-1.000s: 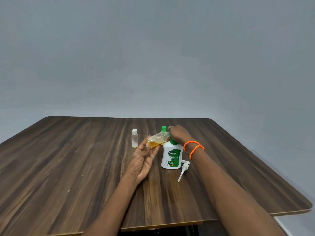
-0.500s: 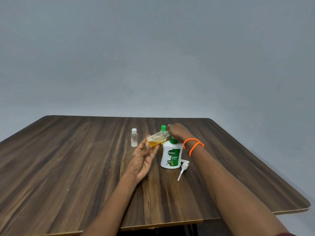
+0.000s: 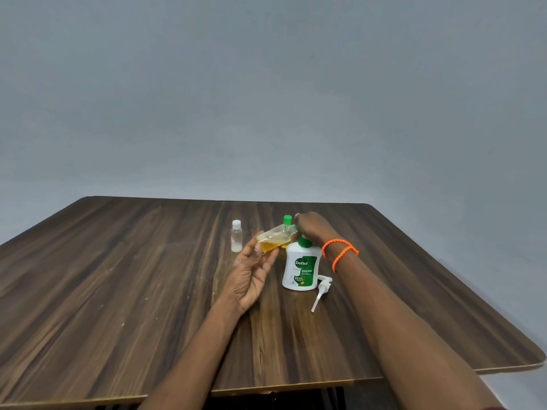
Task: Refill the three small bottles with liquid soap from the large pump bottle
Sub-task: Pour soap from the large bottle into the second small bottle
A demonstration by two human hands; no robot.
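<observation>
My left hand (image 3: 251,273) holds a small clear bottle (image 3: 273,238) at its base, tilted with the neck pointing right, about half full of amber liquid. My right hand (image 3: 313,227), with orange bands on the wrist, has its fingers pinched at that bottle's neck; the cap is hidden under them. The large white and green pump bottle (image 3: 301,269) stands upright just below, its top open. Its white pump (image 3: 321,290) lies on the table beside it. A small bottle with a white cap (image 3: 236,236) stands to the left. A green-capped small bottle (image 3: 287,219) stands behind.
Everything sits on a dark wooden table (image 3: 118,291) with rounded corners, its front edge near me and its right edge at the far right. A plain grey wall rises behind.
Both hands and the tilted bottle stay in nearly the same place; only the view has shifted slightly.
</observation>
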